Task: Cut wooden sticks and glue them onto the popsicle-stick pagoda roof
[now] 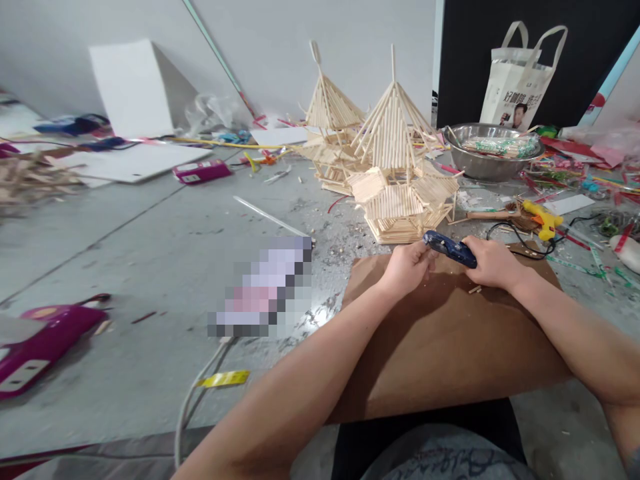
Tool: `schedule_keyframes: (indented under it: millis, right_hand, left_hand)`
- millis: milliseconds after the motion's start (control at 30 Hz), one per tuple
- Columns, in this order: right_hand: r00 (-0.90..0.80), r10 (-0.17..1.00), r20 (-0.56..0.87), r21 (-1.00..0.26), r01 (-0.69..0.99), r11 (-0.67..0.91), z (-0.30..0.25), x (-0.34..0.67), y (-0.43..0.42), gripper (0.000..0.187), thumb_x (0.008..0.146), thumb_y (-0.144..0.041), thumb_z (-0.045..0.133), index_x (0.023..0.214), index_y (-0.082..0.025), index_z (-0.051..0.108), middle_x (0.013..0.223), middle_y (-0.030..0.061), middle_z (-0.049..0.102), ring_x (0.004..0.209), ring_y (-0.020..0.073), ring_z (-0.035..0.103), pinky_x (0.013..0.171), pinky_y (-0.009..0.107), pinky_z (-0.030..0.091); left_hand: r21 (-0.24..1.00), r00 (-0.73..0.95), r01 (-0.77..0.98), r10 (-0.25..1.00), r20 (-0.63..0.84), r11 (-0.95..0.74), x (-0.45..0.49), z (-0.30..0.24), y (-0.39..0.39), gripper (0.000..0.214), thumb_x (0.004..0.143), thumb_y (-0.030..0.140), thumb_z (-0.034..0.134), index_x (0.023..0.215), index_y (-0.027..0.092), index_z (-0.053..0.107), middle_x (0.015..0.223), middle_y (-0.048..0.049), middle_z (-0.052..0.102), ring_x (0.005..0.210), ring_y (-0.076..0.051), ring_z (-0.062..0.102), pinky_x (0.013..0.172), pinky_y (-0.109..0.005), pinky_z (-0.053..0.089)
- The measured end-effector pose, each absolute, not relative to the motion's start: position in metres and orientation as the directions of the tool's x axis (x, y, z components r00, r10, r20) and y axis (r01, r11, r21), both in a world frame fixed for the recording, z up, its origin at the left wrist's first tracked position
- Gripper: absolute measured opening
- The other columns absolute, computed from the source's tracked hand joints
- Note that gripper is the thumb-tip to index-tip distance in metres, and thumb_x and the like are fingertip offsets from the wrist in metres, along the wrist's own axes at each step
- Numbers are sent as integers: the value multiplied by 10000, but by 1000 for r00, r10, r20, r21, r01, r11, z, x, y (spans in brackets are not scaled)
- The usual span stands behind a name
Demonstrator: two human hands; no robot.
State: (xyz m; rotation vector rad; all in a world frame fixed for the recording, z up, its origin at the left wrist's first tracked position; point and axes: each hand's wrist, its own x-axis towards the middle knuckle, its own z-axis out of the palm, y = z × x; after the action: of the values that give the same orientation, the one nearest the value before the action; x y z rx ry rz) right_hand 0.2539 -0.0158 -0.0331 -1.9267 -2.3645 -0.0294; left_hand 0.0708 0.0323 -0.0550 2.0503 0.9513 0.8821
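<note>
A dark blue hand tool [450,249] with a worn, thick body is gripped in my right hand [487,263]; its exact kind does not show. Close to the tool's left end, my left hand [407,267] is closed with its fingertips pressed together. Whatever those fingers hold is too small or hidden to make out. Both hands are over a brown board [430,353], where a few short stick pieces [475,289] lie. Just beyond my left hand stands a pavilion model [395,167] built from pale wooden sticks, with a second stick model [327,110] behind it.
A steel bowl [493,160] holds wrapped sticks at the back right. A yellow glue gun [543,219] with a black cord lies right of the board. To the left are a blurred-out phone [265,283] on a cable and a purple power strip [50,340]. Scraps litter the surface.
</note>
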Motion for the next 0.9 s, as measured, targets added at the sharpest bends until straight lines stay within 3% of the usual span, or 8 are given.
schedule_keyframes:
  millis: [367, 567, 767, 900]
  right_hand:
    - [-199, 974, 109, -74, 976, 207, -32, 252, -17, 369, 720, -272, 473, 1064, -138, 490, 985, 124, 639, 863, 271, 607, 645, 314, 380]
    - [-258, 953, 158, -122, 953, 278, -36, 255, -17, 512, 691, -254, 482, 1172, -96, 407, 1079, 155, 573, 926, 283, 568, 718, 345, 404]
    - [-367, 908, 202, -202, 891, 405, -36, 258, -16, 520, 625, -181, 493, 1134, -118, 413, 1067, 149, 561, 951, 259, 541, 793, 347, 397]
    - [-344, 920, 187, -202, 903, 379, -34, 258, -18, 517, 624, -172, 483, 1136, -125, 423, 1063, 141, 567, 925, 253, 556, 752, 337, 401]
  left_hand:
    - [703, 358, 431, 823, 442, -565, 72, -54, 26, 112, 771, 198, 504, 686, 163, 568, 523, 21, 570, 528, -94, 544, 538, -177, 405]
    - [560, 445, 449, 718, 535, -696, 69, -58, 24, 220, 757, 97, 442, 842, 159, 635, 573, 2, 612, 599, -110, 590, 606, -191, 442]
    - [573, 519, 364, 671, 529, -734, 68, -58, 26, 319, 704, 30, 398, 833, 155, 661, 588, 2, 629, 581, -89, 588, 571, -166, 441]
    - [573, 522, 324, 648, 555, -753, 68, -57, 27, 360, 711, 36, 379, 894, 150, 668, 607, -4, 640, 570, -81, 586, 557, -162, 441]
